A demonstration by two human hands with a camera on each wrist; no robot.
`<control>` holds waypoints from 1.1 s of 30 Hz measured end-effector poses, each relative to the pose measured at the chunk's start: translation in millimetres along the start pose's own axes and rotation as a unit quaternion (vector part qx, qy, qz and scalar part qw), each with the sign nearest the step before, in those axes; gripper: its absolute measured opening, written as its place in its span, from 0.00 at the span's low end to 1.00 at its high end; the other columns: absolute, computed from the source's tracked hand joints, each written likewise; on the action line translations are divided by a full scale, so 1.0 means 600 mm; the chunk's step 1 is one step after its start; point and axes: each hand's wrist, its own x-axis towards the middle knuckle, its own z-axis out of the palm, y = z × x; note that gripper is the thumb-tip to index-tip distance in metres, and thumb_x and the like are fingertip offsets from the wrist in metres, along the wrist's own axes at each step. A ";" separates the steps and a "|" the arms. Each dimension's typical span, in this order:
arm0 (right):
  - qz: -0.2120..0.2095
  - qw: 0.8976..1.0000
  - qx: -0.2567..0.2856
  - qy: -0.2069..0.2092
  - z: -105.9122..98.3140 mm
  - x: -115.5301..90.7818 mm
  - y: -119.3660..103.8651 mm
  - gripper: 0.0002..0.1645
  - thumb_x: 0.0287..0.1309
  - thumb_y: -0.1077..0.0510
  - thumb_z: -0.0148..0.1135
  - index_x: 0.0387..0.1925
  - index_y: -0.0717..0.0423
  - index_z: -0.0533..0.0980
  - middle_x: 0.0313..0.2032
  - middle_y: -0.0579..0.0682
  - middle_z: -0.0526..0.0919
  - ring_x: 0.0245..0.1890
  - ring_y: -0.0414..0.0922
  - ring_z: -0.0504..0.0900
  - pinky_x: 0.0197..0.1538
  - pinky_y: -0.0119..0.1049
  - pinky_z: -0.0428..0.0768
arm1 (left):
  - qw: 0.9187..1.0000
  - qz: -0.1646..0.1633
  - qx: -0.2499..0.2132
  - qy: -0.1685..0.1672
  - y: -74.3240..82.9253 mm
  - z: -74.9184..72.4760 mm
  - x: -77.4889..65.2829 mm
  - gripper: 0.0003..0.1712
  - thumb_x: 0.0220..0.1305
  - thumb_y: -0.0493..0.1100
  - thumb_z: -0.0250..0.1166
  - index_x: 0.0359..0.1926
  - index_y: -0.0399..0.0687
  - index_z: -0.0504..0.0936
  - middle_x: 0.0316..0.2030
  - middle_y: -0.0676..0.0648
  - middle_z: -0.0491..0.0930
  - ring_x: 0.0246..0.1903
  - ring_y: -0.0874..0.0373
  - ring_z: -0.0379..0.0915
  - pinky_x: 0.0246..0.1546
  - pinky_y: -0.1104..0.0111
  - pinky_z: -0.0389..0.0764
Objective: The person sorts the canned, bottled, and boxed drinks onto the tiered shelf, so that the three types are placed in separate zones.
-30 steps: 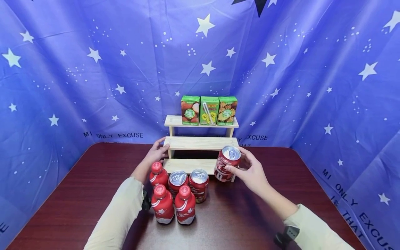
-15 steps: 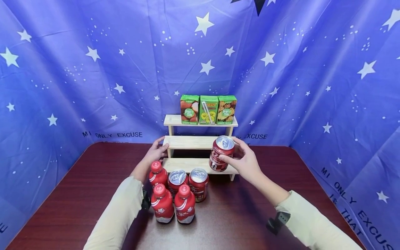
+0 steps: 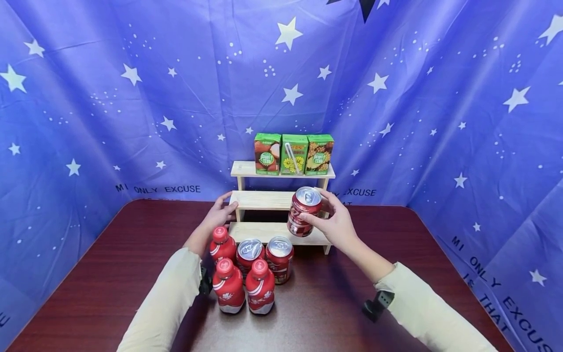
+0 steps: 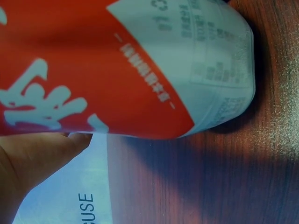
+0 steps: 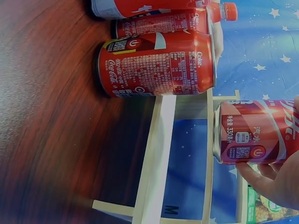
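Note:
In the head view my right hand [image 3: 334,222] grips a red soda can [image 3: 303,215] between thumb and fingers. That can is held upright off the table, in front of the right half of the stepped wooden shelf [image 3: 259,199]; the right wrist view shows its base apart from the boards. My left hand [image 3: 217,215] holds the left end of the middle board, thumb in front; its other fingers are partly hidden. Two more soda cans [image 3: 279,261] and three red bottles [image 3: 260,288] stand close together before the shelf. One bottle [image 4: 93,70] fills much of the left wrist view.
Three green juice boxes [image 3: 294,155] stand in a row on the top board. A dark reddish wooden table [image 3: 343,313] bears everything. Behind it hangs a blue curtain [image 3: 184,98] with white stars.
My right hand has carried the soda can up and to the left, from beside the lowest board's right end to in front of the middle board. My left hand has stayed in place.

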 end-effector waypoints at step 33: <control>-0.019 1.000 0.024 -0.005 0.100 0.090 -0.020 0.41 0.43 0.51 0.75 0.61 0.47 0.68 0.50 0.54 0.79 0.49 0.51 0.78 0.53 0.48 0.75 | 1.000 -0.006 -0.006 0.001 0.001 -0.001 -0.001 0.35 0.71 0.52 0.49 0.73 0.61 0.46 0.65 0.34 0.62 0.60 0.37 0.67 0.50 0.56 0.71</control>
